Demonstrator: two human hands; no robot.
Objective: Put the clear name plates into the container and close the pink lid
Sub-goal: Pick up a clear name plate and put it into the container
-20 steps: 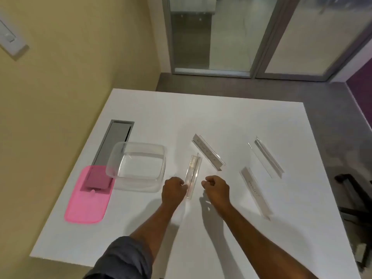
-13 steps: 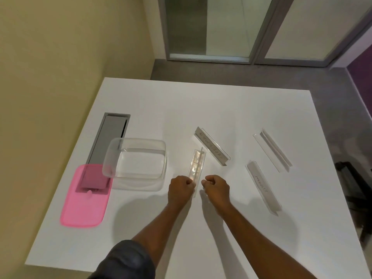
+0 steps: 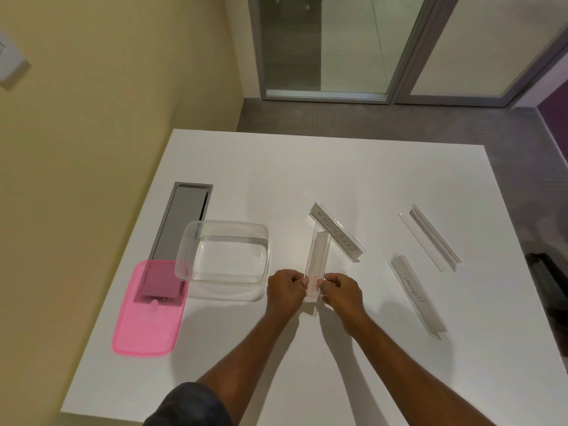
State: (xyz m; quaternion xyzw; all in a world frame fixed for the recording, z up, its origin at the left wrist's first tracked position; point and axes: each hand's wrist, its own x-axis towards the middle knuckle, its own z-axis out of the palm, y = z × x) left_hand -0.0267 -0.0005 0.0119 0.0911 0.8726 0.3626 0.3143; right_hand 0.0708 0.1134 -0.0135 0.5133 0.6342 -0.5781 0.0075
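A clear name plate stands at the middle of the white table. My left hand grips its near left edge and my right hand grips its near right edge. The empty clear container sits just left of my hands. The pink lid lies flat at the container's near left corner. Three more name plates lie to the right: one with writing behind the held plate, one marked in handwriting at the near right, one farther right.
A grey cable hatch is set into the table behind the container, partly under the lid. A yellow wall runs along the left. Glass doors and grey floor lie beyond the far table edge. A dark object stands off the right edge.
Both hands have closed onto the near end of the middle name plate and raised it off the table. The other plates, container and lid have stayed put.
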